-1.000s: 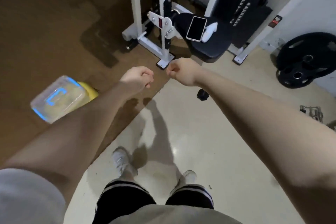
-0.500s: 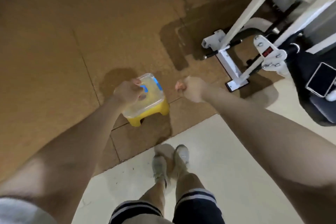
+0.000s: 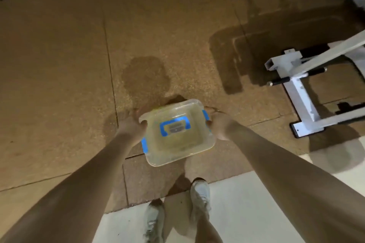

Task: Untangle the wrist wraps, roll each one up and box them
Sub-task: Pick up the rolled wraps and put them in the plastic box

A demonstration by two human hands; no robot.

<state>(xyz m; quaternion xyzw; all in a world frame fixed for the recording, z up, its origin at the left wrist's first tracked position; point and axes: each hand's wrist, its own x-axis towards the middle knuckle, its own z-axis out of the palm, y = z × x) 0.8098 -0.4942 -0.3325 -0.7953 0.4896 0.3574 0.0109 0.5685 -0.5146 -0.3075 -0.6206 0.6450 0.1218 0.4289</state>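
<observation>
Dim, warm light from above — soft shadows pool beyond the fingers on the floor (image 3: 59,65); overall focus soft, wide-angle edges bent and darker.

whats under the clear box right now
The box is gripped at its sides by the left hand and right hand. Only brown floor shows around it; anything directly beneath is hidden.

The box (image 3: 177,132) is clear plastic with a yellowish tint, bright blue clips on its sides and a blue handle on the lid. Under it the floor mat (image 3: 79,65) is speckled brown with darker patches; nearer, pale cream flooring (image 3: 246,213). The machine frame (image 3: 304,100) is white, the shoes (image 3: 200,193) off-white.
</observation>
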